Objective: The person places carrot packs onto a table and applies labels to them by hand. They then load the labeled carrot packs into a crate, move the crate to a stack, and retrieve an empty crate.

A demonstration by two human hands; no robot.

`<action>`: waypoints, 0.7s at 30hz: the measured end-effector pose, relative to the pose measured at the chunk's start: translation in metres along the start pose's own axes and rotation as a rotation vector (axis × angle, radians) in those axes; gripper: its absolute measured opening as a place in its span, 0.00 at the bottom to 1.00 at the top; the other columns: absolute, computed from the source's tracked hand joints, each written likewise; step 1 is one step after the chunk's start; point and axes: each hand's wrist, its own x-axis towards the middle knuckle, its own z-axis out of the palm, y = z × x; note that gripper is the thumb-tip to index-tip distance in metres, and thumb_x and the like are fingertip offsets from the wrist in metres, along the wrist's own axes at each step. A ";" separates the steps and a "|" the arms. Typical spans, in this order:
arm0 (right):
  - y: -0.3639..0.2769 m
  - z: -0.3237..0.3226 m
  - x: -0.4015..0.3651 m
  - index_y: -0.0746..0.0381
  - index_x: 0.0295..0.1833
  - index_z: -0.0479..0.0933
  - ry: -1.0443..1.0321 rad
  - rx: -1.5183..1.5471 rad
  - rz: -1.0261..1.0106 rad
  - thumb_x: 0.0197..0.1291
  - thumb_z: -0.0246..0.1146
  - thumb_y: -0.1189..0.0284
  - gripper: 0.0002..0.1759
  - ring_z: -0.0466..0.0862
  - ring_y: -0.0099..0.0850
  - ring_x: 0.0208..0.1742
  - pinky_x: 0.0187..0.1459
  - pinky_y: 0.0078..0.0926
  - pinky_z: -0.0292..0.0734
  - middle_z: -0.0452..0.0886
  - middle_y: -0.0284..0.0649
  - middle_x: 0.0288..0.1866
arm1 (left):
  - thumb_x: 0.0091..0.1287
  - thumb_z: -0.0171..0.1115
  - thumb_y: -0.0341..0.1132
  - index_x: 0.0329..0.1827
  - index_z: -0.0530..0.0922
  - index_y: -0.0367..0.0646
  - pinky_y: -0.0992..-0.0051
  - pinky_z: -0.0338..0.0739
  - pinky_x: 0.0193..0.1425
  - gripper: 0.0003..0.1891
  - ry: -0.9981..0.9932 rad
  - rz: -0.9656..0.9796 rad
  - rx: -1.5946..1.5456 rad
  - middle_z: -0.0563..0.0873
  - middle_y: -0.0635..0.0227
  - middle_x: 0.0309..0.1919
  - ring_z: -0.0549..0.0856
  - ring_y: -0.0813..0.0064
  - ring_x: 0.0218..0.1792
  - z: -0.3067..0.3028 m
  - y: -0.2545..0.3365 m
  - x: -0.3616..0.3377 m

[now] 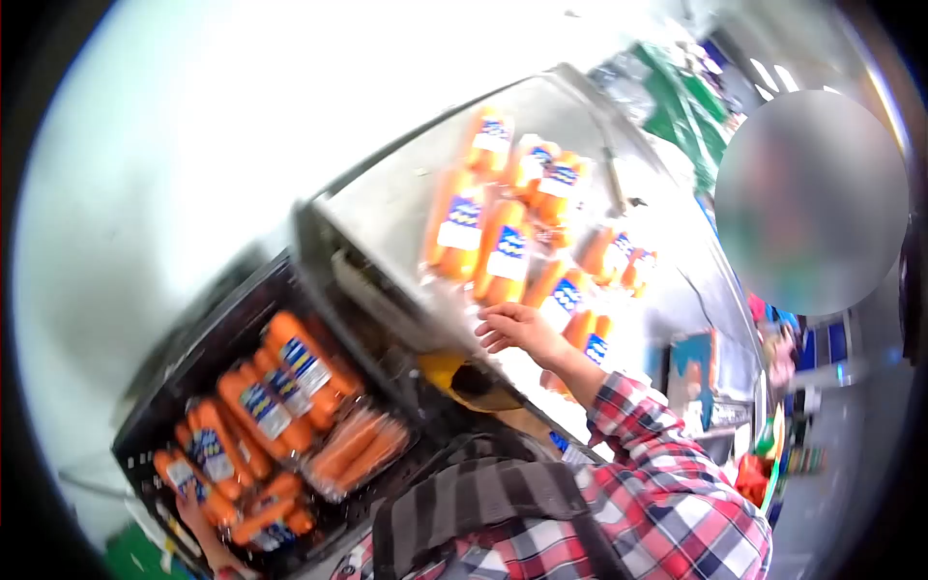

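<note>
My right hand (522, 332) is open over the near edge of a metal table (377, 184), fingers apart and holding nothing. Bags of carrots with blue and white labels lie right beside it, among them a bag (505, 251) just beyond the fingers and another bag (561, 295) close to the knuckles. At the lower left, my left hand (200, 525) is inside a black crate (266, 290), closed at the end of a bag of carrots (188, 478); its fingers are partly hidden. Several more carrot bags fill the crate, including a clear pack (358, 449) at its right side.
A raised metal rim (425, 92) runs along the table's far side, against a pale wall (184, 145). Something yellow (445, 372) shows below the near edge. A boxy device (696, 372) stands at the right. Beyond the table is a person (812, 203), blurred out.
</note>
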 end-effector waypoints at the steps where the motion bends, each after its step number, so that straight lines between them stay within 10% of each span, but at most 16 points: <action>1: 0.003 -0.015 0.003 0.70 0.51 0.69 0.042 -0.034 -0.027 0.64 0.52 0.69 0.16 0.82 0.29 0.37 0.41 0.23 0.79 0.79 0.44 0.41 | 0.56 0.64 0.45 0.51 0.74 0.31 0.74 0.75 0.41 0.27 -0.027 -0.021 0.186 0.82 0.60 0.42 0.82 0.69 0.38 0.001 0.022 -0.006; 5: 0.031 -0.097 0.025 0.71 0.49 0.69 0.326 -0.102 -0.227 0.63 0.51 0.70 0.15 0.82 0.28 0.30 0.33 0.22 0.80 0.79 0.42 0.34 | 0.62 0.55 0.51 0.58 0.69 0.34 0.67 0.75 0.41 0.29 0.448 -0.133 0.602 0.80 0.52 0.44 0.80 0.56 0.40 0.039 0.122 -0.062; 9: 0.013 -0.169 0.076 0.70 0.50 0.67 0.697 -0.186 -0.106 0.57 0.60 0.56 0.27 0.79 0.27 0.25 0.23 0.22 0.77 0.77 0.43 0.32 | 0.68 0.51 0.33 0.51 0.74 0.35 0.68 0.72 0.48 0.14 0.618 0.665 0.548 0.79 0.57 0.46 0.78 0.61 0.47 0.052 0.210 -0.072; 16: 0.015 -0.227 0.184 0.74 0.50 0.65 0.955 -0.587 -0.107 0.43 0.68 0.51 0.40 0.83 0.36 0.33 0.30 0.27 0.77 0.78 0.52 0.39 | 0.61 0.55 0.25 0.43 0.76 0.37 0.71 0.72 0.47 0.08 -0.021 1.390 0.246 0.80 0.58 0.38 0.79 0.64 0.41 0.245 0.494 -0.140; 21: -0.030 -0.218 0.142 0.75 0.41 0.70 0.689 -0.489 -0.039 0.43 0.69 0.54 0.34 0.82 0.38 0.33 0.35 0.29 0.76 0.80 0.50 0.31 | 0.64 0.54 0.37 0.46 0.76 0.38 0.73 0.74 0.43 0.13 -0.578 1.146 0.210 0.81 0.61 0.36 0.81 0.65 0.37 0.480 0.606 -0.198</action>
